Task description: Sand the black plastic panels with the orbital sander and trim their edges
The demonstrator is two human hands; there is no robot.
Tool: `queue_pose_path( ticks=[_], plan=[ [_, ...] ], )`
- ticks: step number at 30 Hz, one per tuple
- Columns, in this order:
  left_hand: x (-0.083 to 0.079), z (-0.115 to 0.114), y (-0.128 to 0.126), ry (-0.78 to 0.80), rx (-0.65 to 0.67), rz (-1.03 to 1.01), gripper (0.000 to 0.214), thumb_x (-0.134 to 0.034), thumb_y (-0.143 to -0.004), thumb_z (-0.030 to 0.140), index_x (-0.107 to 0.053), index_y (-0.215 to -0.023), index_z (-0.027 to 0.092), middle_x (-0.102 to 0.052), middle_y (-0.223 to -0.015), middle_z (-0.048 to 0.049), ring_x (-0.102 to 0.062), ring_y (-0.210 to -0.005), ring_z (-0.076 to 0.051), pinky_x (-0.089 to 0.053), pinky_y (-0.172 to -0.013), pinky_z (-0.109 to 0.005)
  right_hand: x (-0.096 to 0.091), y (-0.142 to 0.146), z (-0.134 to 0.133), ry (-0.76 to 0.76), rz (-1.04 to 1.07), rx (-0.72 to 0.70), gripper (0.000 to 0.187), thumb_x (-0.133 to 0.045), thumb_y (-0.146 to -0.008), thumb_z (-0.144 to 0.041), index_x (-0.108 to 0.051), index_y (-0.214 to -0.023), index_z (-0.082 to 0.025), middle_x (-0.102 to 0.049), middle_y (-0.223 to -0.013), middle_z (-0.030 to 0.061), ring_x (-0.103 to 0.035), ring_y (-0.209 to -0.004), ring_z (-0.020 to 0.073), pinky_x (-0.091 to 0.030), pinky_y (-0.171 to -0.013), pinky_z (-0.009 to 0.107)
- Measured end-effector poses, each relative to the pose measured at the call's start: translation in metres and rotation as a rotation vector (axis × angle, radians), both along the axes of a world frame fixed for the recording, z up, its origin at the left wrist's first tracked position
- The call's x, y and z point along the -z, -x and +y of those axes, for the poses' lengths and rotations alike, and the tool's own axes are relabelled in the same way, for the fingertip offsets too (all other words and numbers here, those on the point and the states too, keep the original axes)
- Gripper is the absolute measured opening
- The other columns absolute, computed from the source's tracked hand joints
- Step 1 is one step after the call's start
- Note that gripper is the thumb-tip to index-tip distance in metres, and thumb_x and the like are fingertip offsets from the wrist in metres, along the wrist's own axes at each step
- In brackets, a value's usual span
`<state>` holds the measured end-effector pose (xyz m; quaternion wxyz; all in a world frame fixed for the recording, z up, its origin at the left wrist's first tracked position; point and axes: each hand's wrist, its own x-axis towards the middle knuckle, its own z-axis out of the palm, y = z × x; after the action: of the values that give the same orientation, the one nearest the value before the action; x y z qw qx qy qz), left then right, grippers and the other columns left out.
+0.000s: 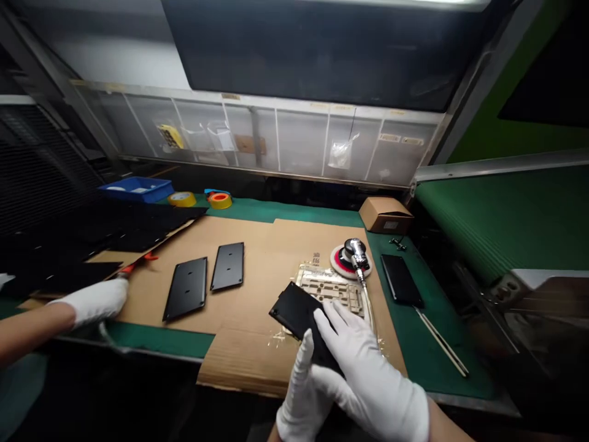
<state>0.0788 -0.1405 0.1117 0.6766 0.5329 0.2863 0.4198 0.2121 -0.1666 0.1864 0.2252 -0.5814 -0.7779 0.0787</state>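
Observation:
My right hand (363,374), in a white glove, is closed on the near end of a flat black panel (297,310). The panel is tilted over a pale perforated jig (335,288) wrapped in clear film. My left hand (96,301), also gloved, rests far left on the cardboard sheet (267,252). Its fingers are curled round a tool with an orange tip (138,265), and a thin hose (108,337) hangs below the hand. Two more black panels (186,288) (227,266) lie flat on the cardboard between my hands.
A round sander (352,255) stands behind the jig. Another black panel (401,279) and a thin rod (442,341) lie on the green mat at right. Black sheets (92,233), a blue tray (138,188), tape rolls (219,199) and a small carton (385,215) line the back. A green conveyor (501,215) runs along the right.

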Motion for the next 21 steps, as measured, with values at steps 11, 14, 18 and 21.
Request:
queue_pose_path(
  ticks=[11,14,18,21],
  plan=[
    [-0.016,-0.035,0.05,0.992,0.418,-0.835,0.106,-0.025,-0.083,0.093,-0.066,-0.129,0.007,-0.075,-0.108,-0.0175,-0.073,-0.098,-0.043,-0.054,-0.087,-0.052,0.148,-0.228,-0.077,0.421,-0.328,0.948,0.07,-0.035,-0.095,-0.063,-0.061,-0.143,-0.019,-0.064,-0.128,0.0245,-0.065,-0.104,0.0468,-0.051,-0.074,0.054],
    [-0.015,-0.042,0.048,1.023,0.427,-0.844,0.113,-0.018,-0.081,0.095,-0.065,-0.127,0.003,-0.075,-0.103,-0.0193,-0.074,-0.092,-0.042,-0.054,-0.086,-0.053,0.159,-0.228,-0.085,0.502,-0.229,0.851,0.062,-0.031,-0.099,-0.053,-0.06,-0.142,-0.02,-0.067,-0.121,0.0221,-0.067,-0.098,0.0397,-0.05,-0.072,0.045],
    [-0.018,-0.043,0.047,1.002,0.395,-0.803,0.12,-0.011,-0.079,0.097,-0.067,-0.123,0.0,-0.074,-0.098,-0.0208,-0.073,-0.087,-0.039,-0.055,-0.081,-0.05,0.149,-0.216,-0.082,0.511,-0.161,0.859,0.055,-0.032,-0.098,-0.045,-0.063,-0.134,-0.017,-0.068,-0.115,0.0209,-0.067,-0.098,0.0404,-0.048,-0.074,0.044],
    [-0.02,-0.043,0.05,0.99,0.387,-0.723,0.119,-0.016,-0.076,0.1,-0.067,-0.123,0.003,-0.074,-0.098,-0.019,-0.074,-0.086,-0.039,-0.056,-0.079,-0.048,0.137,-0.2,-0.088,0.396,-0.002,0.978,0.051,-0.039,-0.096,-0.047,-0.066,-0.129,-0.02,-0.07,-0.112,0.0214,-0.067,-0.101,0.0418,-0.048,-0.076,0.048]
  ],
)
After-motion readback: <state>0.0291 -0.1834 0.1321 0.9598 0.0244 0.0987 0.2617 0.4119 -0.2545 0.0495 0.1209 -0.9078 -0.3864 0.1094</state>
